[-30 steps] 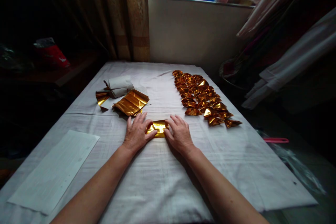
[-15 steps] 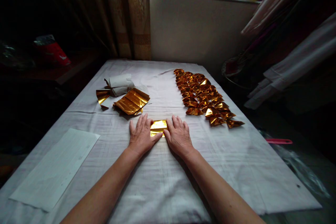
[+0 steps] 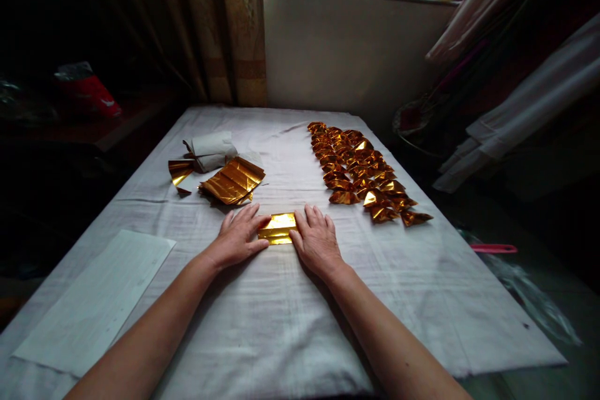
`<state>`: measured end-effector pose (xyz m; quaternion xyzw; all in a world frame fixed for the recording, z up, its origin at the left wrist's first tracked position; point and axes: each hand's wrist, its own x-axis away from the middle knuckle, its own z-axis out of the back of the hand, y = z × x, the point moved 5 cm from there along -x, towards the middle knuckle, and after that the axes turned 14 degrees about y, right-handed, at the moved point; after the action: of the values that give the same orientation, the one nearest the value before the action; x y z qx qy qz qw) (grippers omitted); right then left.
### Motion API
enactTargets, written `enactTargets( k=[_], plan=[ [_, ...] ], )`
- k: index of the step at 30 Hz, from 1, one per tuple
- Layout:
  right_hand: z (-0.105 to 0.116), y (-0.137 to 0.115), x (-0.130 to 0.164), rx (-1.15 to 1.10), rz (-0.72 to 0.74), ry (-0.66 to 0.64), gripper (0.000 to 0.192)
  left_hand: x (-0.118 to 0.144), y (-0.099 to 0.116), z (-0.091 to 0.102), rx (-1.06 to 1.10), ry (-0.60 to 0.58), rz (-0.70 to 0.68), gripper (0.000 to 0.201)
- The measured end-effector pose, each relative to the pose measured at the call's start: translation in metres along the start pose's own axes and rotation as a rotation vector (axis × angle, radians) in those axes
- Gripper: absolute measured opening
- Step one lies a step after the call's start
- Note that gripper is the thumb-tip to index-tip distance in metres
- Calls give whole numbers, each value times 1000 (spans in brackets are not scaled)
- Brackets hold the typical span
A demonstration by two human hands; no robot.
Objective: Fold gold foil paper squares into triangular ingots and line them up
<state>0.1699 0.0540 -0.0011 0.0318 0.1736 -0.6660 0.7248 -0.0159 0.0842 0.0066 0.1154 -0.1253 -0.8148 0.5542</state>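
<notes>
— The gold foil strip [image 3: 278, 229] lay flat on the tabletop [image 3: 281, 319], straight ahead of the person and between the two hands. Which way did it run?

— Its long axis ran across, left to right, so each short end pointed at one hand. The left hand [image 3: 237, 237] lay on the left end, fingers spread and flat, with the thumb and forefinger touching the foil's edge. The right hand [image 3: 316, 239] pressed down beside the right end, fingers together and flat, its thumb side touching the strip.

— Was either hand closed on it?

— No. Both were open and palm down, pinning rather than pinching. The left seemed to cover a little more of the foil; the right met it only at the edge. Neither was clearly nearer, since both touched it.

— And farther out?

— Beyond the left hand, near it, sat a stack of gold sheets [image 3: 233, 181], with a white paper bundle [image 3: 210, 150] just behind that. Beyond the right hand, a long bed of folded gold pieces [image 3: 363, 175] ran away toward the window wall. A white sheet [image 3: 98, 300] lay well apart at the near left.
</notes>
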Motion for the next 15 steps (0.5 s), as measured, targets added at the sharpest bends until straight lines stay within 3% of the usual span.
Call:
enactTargets(
  k=[5,11,15],
  plan=[
    [1,0,1,-1,-8,-5,50,-2,-3,3,12,-88,-10,63],
    [2,3,2,-106,-5,67,45,-2,-7,3,21,-6,-95,63],
    [2,15,1,-273,-58,190,41,-1,-6,3,0,29,-61,57]
  ],
)
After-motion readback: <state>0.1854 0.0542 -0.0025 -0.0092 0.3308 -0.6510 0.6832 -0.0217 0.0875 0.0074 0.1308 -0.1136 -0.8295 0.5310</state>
